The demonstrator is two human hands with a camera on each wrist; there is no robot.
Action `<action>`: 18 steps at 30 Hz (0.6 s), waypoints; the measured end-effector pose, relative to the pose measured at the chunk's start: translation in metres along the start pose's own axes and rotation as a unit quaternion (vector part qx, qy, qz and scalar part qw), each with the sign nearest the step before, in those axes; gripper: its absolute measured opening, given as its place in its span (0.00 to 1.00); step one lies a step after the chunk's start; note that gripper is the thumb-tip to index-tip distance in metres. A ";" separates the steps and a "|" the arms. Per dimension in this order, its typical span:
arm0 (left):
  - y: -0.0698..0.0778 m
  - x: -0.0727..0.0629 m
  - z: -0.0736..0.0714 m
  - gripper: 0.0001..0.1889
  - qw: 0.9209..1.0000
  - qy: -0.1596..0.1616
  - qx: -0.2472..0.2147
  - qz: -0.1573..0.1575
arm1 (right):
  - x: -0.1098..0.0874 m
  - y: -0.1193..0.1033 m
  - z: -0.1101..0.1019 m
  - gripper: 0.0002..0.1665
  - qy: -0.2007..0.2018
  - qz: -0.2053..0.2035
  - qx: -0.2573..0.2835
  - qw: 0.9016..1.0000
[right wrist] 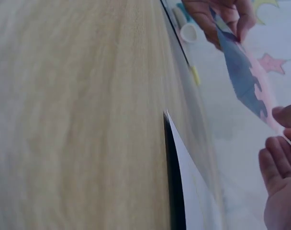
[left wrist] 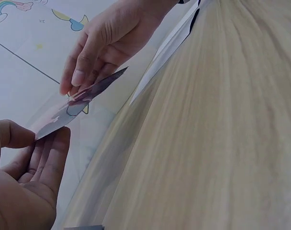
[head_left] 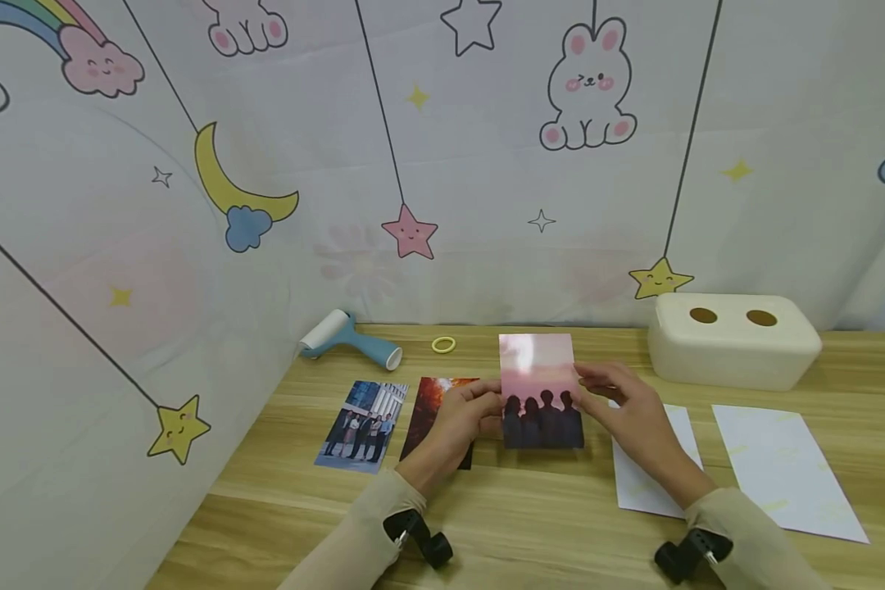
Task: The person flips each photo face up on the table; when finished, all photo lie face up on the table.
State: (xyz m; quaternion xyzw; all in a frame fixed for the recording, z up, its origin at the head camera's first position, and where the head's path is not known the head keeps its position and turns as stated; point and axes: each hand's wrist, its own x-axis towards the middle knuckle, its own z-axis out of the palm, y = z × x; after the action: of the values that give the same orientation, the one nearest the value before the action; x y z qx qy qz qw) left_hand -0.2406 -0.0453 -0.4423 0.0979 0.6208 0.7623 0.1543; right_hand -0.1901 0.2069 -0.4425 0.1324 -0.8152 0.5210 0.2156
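Pink silhouette photo [head_left: 538, 369], one, held up just below frame centre; left hand [head_left: 453, 430] and right hand [head_left: 637, 422] pinching opposite edges; step, apparently: positioning it; next move seems to call for even grip, print unbent

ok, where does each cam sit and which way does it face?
Head: on the head, forward and down over the table; left hand, right hand, both sleeves show.
Left wrist: on that wrist, toward the photo; both hands show.
Right wrist: on that wrist, toward the same photo; both hands show.
Shared: both wrist views catch photo, table and printed backdrop.
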 end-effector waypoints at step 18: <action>-0.001 0.000 -0.003 0.19 0.998 -0.008 0.041 0.036 | -0.001 0.001 -0.003 0.23 -0.021 0.047 0.036 0.998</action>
State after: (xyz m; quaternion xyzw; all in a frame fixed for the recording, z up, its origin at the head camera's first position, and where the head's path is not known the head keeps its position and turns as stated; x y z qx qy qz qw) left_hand -0.2422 -0.0482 -0.4438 0.1328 0.6465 0.7404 0.1276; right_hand -0.1893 0.2104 -0.4425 0.1132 -0.8054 0.5569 0.1686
